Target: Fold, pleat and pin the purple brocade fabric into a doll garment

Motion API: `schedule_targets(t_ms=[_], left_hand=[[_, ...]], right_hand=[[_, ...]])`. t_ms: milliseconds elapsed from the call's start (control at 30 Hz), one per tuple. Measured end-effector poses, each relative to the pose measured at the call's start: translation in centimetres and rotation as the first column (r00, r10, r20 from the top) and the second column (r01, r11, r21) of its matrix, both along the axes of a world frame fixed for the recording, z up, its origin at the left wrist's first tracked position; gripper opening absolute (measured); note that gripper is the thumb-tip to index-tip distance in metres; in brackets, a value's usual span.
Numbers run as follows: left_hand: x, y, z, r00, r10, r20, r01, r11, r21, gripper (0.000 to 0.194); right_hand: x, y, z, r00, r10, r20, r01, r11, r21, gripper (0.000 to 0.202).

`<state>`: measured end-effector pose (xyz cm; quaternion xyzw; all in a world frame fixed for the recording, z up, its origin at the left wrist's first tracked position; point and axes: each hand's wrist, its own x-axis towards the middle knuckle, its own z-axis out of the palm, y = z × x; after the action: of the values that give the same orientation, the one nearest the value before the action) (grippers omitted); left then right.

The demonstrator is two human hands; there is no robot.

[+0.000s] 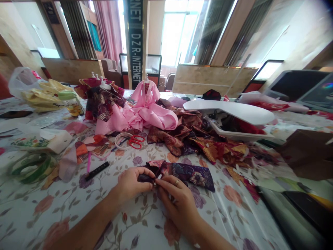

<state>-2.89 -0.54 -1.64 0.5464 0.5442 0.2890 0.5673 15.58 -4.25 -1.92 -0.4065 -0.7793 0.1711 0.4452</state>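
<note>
A dark purple patterned fabric piece [199,176] with a reddish part lies on the floral tablecloth, its near-left end gathered between both hands. My left hand [134,180] pinches that end between thumb and curled forefinger. Close beside it, my right hand [175,194], with a ring on one finger, has thumb and fingertips pressed together at the same edge. Something small and white shows at the fingertips, too small to make out. Beyond the hands lie red-handled scissors [136,141] and a white ring-shaped roll [117,141]. A black strip [97,171] rests to the left.
A pink dress on a small form [146,93] stands at the back centre, near dark patterned garments [100,99]. Green tape [32,168] lies at left. Fabric scraps [223,149], an open white case [234,133] and a brown paper bag [307,152] occupy the right.
</note>
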Motion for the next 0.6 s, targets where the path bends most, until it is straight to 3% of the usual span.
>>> schedule_targets(t_ms=[200, 600], left_hand=[[0.27, -0.41, 0.78, 1.000, -0.004, -0.021, 0.004, 1.000, 0.016, 0.032], [0.00, -0.27, 0.35, 0.999, 0.003, -0.041, -0.002, 1.000, 0.026, 0.039]], right_hand=[[0.00, -0.16, 0.17, 0.999, -0.037, 0.040, 0.033, 0.996, 0.083, 0.019], [-0.02, 0.03, 0.33, 0.997, -0.023, 0.074, 0.011, 0.987, 0.161, 0.022]])
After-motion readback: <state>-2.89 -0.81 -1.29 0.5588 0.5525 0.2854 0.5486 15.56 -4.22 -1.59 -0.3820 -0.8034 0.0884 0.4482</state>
